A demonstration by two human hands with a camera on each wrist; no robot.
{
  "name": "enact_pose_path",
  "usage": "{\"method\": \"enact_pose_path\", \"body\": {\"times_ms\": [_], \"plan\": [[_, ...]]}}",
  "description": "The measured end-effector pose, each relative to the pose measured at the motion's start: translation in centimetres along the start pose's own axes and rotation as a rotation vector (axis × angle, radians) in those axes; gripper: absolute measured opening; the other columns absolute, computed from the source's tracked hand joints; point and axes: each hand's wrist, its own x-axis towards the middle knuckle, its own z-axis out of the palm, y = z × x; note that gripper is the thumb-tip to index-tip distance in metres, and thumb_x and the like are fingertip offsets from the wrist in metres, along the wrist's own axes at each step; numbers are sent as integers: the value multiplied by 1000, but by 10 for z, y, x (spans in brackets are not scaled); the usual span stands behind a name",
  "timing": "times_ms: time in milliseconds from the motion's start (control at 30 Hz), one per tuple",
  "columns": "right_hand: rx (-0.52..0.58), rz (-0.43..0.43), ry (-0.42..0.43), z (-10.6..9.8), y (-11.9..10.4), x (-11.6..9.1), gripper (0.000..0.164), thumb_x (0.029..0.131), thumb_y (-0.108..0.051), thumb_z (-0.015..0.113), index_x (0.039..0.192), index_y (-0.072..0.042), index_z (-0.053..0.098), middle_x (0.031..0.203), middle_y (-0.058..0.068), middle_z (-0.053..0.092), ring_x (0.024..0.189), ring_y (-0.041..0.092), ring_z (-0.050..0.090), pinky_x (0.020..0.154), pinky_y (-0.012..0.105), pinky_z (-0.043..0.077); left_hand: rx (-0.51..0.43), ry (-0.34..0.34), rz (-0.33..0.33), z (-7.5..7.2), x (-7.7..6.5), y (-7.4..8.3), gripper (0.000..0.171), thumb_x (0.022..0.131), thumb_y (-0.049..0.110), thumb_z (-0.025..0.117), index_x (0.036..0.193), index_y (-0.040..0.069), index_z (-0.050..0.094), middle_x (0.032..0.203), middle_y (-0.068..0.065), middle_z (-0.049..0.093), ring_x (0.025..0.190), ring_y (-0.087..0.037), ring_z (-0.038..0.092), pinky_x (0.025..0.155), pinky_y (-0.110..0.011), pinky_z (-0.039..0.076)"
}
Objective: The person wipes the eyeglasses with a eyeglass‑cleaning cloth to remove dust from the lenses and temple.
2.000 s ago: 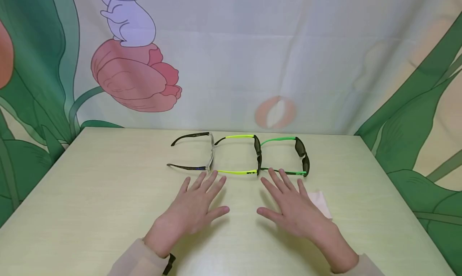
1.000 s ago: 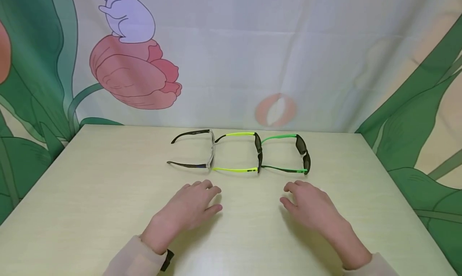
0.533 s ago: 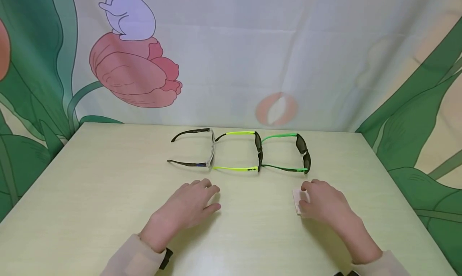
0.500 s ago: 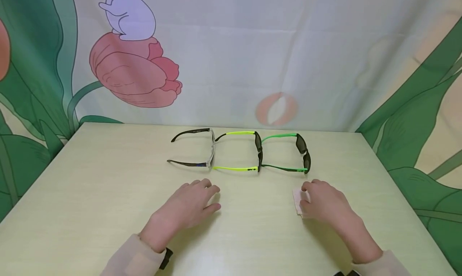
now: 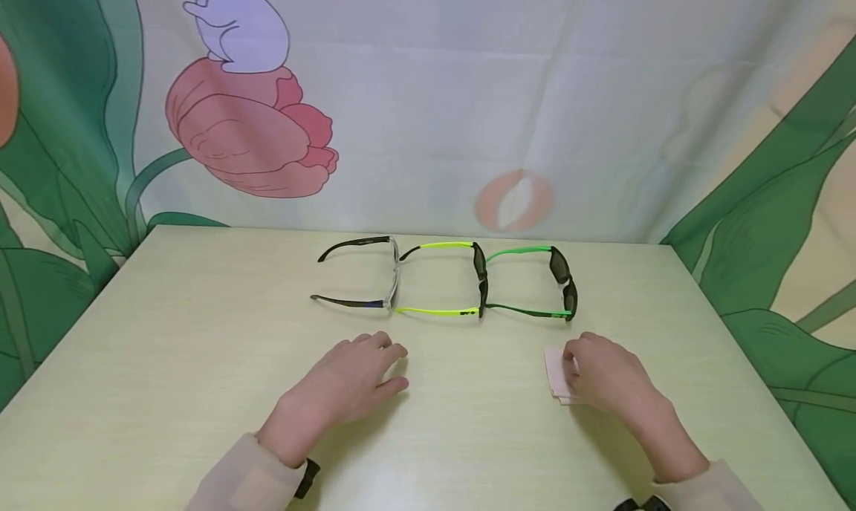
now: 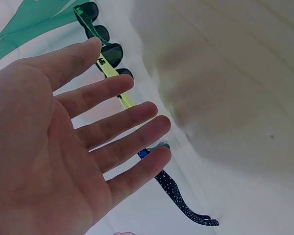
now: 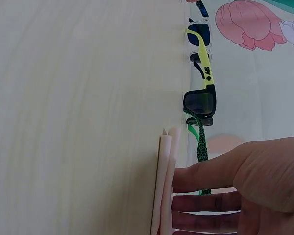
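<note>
Over a pale tabletop [image 5: 461,451], holds left hand [image 5: 351,381] relaxed and empty, touches folded pink cloth [image 5: 558,377] lying there with loosely extended right hand [image 5: 611,373], and faces, just beyond, clear-framed glasses [image 5: 395,272], yellow-armed glasses [image 5: 480,264] and green-armed glasses [image 5: 559,267] lined up before a flower-printed curtain [image 5: 435,125].

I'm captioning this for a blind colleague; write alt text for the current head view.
A person at a pale table touches a pink cloth with the right hand; the left hand holds nothing. Beyond the hands, in a row from left to right, are clear-framed glasses, yellow-armed glasses and green-armed glasses, before a floral backdrop.
</note>
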Motion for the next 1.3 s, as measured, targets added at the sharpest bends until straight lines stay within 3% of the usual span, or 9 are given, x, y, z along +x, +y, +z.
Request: {"method": "enact_pose_path", "body": {"times_ms": [200, 633, 967, 1300], "plan": [[21, -2, 13, 1, -1, 0, 7, 86, 0, 71, 91, -4, 74, 89, 7, 66, 77, 23, 59, 66, 45, 55, 1, 4, 2, -1, 0, -1, 39, 102, 32, 66, 132, 6, 65, 127, -13, 62, 117, -34, 60, 93, -52, 52], [73, -11, 67, 3, -1, -2, 14, 83, 2, 75, 80, -12, 76, 82, 0, 70, 70, 19, 59, 56, 39, 50, -22, 20, -13, -4, 3, -4, 40, 102, 32, 66, 131, 4, 65, 128, -15, 62, 114, -35, 62, 95, -52, 52], [116, -26, 97, -4, -6, 6, 12, 85, 2, 70, 89, -8, 74, 77, 0, 64, 69, 19, 55, 60, 37, 48, -63, 97, -20, -10, 10, -11, 40, 103, 29, 64, 127, -2, 65, 118, -14, 64, 103, -34, 65, 88, -49, 55], [141, -61, 117, -12, -15, 17, 13, 86, 1, 69, 95, -8, 72, 83, -1, 65, 75, 18, 58, 65, 38, 52, -117, 189, -76, -16, 17, -17, 39, 102, 25, 65, 129, -3, 65, 126, -17, 63, 119, -37, 60, 101, -49, 49]]}}
